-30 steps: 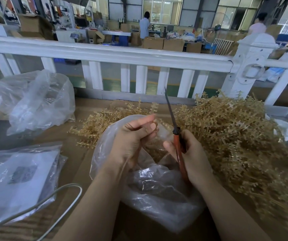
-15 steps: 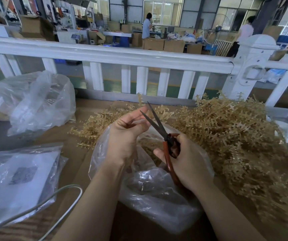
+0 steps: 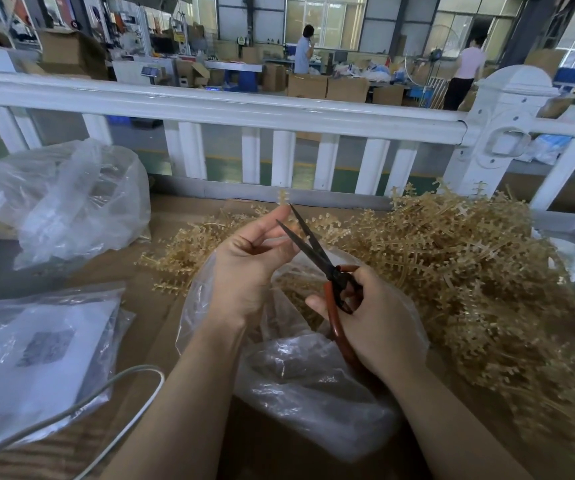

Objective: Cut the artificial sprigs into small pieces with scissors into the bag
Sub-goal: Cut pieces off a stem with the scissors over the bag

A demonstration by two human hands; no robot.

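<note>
Tan plastic, thin and springy: that is the sprig I pinch between the thumb and fingertips of my left hand, its tip poking up above my fingers, right over the mouth of the clear bag. My right hand is curled round the orange handles of the scissors, and the dark blades stand a little apart, reaching up and leftward to the sprig, very near my left fingertips.

That nearness is my first worry. The stub left to hold looks short, and if I close the blades without sliding my fingers back I judge I could nick a fingertip.

The second is where the piece goes. A stiff bit like this likely jumps when snipped; held this high above the bag, it could fly past the rim onto the cardboard left of the bag, or into the big pile of uncut sprigs right of the bag, where I would never find it again. Lowering my hands toward the opening should cure that.

Third, the bag itself is limp. Its mouth sags under my wrists, and if my forearms press it flat the cut pieces may slide off the film instead of dropping in. How much is already inside I cannot tell well through the crumpled plastic, though some tan bits show through behind my hands.
</note>
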